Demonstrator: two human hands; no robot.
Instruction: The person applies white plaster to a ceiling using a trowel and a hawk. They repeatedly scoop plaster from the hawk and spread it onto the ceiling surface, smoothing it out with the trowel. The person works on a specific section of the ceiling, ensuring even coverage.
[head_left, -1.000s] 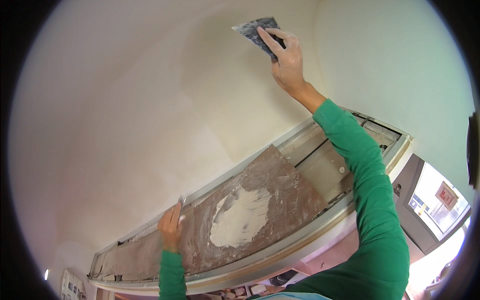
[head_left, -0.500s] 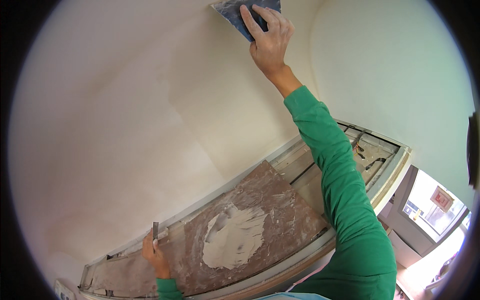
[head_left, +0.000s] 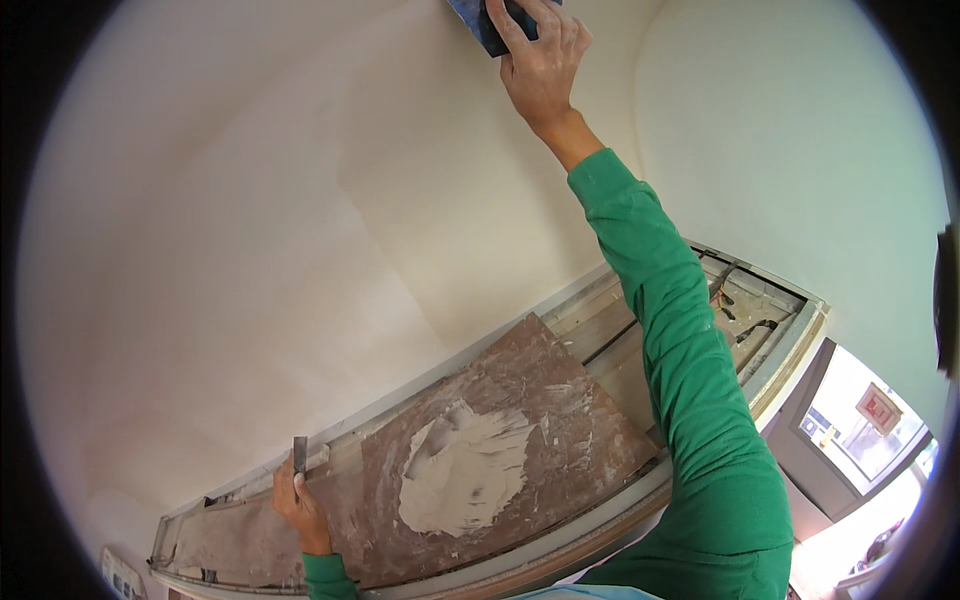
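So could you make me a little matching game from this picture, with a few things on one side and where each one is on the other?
Things:
1. blue trowel
2. white plaster heap
3. small scraper
4. green sleeve

Places:
A. in the left hand, upright at the board's left end
B. on the brown board
C. under the right hand, against the wall at the top
D. on the raised right arm

Pairs: 1-C, 2-B, 3-A, 4-D
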